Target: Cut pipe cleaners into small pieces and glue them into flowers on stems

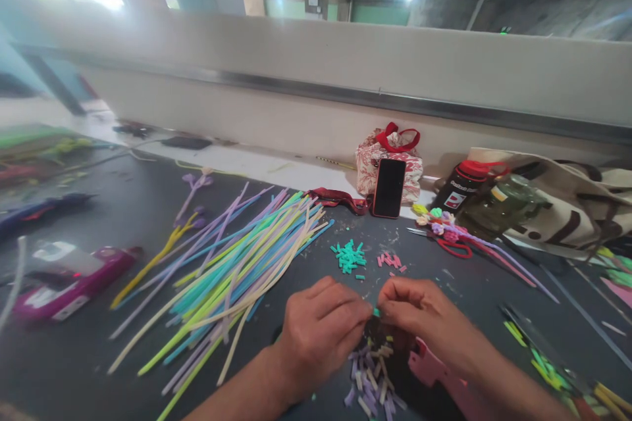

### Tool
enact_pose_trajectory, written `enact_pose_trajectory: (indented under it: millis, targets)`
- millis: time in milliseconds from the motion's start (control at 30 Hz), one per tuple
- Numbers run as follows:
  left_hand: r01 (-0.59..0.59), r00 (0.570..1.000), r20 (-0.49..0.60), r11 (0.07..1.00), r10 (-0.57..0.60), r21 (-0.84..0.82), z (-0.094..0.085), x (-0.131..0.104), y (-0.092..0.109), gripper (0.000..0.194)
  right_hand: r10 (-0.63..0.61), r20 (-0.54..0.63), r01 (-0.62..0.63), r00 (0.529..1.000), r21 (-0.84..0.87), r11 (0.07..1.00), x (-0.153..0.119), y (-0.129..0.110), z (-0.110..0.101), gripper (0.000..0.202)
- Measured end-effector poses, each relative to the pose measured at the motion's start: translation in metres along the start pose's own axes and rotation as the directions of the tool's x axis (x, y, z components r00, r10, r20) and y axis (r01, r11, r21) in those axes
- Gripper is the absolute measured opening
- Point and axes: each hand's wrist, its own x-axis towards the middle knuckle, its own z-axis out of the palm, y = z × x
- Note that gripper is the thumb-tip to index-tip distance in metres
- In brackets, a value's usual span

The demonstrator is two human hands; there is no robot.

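Observation:
My left hand (323, 329) and my right hand (419, 312) meet fingertip to fingertip over the dark table. Between them both pinch a small green piece (376, 312), mostly hidden by the fingers. Beyond the hands lie a pile of short green pieces (349, 256) and a smaller group of pink pieces (390, 260). Below the fingers is a heap of short purple and cream pieces (371, 378). A pink tool (434, 368) is partly covered by my right hand and forearm. Left of my hands spreads a bundle of long coloured fuzzy stems (247, 263).
A magenta glue gun (74, 283) lies far left. At the back stand a phone (388, 188), a patterned bag (368, 161) and a black bottle (459, 187). Red-handled scissors (454, 248) lie near pompom flowers (437, 217). Black-handled pliers or cutters and green pieces (548, 368) are at right.

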Motion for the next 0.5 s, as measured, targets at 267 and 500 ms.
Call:
enact_pose_trajectory:
  millis: [267,500]
  targets:
    - [-0.031,0.999,0.018,0.999,0.031,0.027,0.001,0.001,0.0,0.019,0.004,0.007,-0.004,1.0,0.055,0.998,0.003,0.012,0.001,0.014]
    - [-0.007,0.999,0.048,1.0,0.007,0.006,0.002,0.0,0.0,0.018,0.013,0.001,-0.013,1.0,0.084,0.996,0.006,0.013,0.001,0.029]
